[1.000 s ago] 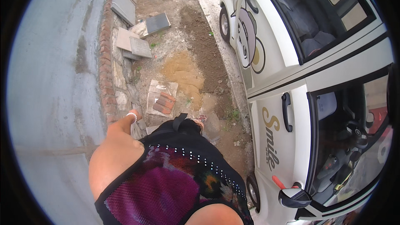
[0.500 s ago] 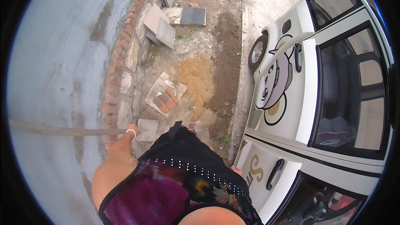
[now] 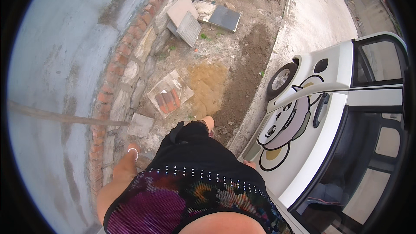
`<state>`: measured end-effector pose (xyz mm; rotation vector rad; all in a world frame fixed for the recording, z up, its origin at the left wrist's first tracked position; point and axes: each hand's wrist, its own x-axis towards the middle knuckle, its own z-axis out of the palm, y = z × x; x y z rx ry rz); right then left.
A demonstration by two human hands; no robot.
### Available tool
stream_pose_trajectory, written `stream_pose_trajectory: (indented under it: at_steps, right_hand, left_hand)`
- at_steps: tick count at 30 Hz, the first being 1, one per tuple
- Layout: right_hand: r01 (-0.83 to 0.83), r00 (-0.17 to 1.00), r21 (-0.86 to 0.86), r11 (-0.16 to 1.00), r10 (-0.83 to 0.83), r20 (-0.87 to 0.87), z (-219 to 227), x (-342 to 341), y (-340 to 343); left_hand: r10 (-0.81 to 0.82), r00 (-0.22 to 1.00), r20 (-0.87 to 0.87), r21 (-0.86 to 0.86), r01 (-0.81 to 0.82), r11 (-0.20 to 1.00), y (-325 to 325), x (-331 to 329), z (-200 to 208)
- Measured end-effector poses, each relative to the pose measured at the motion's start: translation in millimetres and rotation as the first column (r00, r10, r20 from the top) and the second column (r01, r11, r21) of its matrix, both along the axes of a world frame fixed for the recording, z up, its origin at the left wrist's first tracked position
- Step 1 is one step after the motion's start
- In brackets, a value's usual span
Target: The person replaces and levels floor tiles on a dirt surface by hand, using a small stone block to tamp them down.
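Note:
My left hand hangs low at my left side, with a white beaded bracelet at its wrist. Seen from above, its fingers are mostly hidden, and nothing shows clearly in it. Just beyond it ends a long brown pole that crosses in front of the wall; a gap separates pole and hand. Of my right hand only a small part shows beside my black garment, close to the white vehicle; its fingers cannot be made out.
A grey-blue wall with a brick and stone base runs along the left. Red bricks lie on a slab ahead, beside a sand patch. Tiles lean farther off. A white vehicle stands at the right.
The view has shifted forward and turned. My left hand, which overlapped the pole's end, now appears below and apart from it. A bare foot or lower leg now shows ahead of the black garment.

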<state>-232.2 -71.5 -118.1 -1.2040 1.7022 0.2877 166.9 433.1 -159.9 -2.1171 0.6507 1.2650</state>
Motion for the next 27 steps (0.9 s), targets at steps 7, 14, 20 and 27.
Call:
stream_pose_trajectory:
  at_steps: [7,14,20,27]
  right_hand:
    - [0.009,0.963,0.143,0.990,-0.047,0.264,-2.6,117.1,-157.6]
    - [-0.138,0.986,-0.018,0.990,0.139,0.095,-5.9,195.3,-256.5]
    - [-0.437,0.899,-0.038,0.899,0.435,-0.049,-9.6,231.4,-358.0]
    - [-0.989,-0.051,-0.138,-0.054,0.998,-0.026,-69.9,340.9,-522.3]
  left_hand:
    - [0.140,0.986,-0.085,0.052,-0.136,0.989,-64.8,-20.0,-41.1]
    - [0.157,0.987,0.036,-0.128,-0.151,0.980,-228.7,114.9,-46.3]
    - [0.482,0.872,0.087,-0.254,-0.449,0.857,-308.5,140.2,-19.7]
    - [0.912,0.410,0.012,-0.159,-0.900,0.407,-331.6,6.5,-16.8]
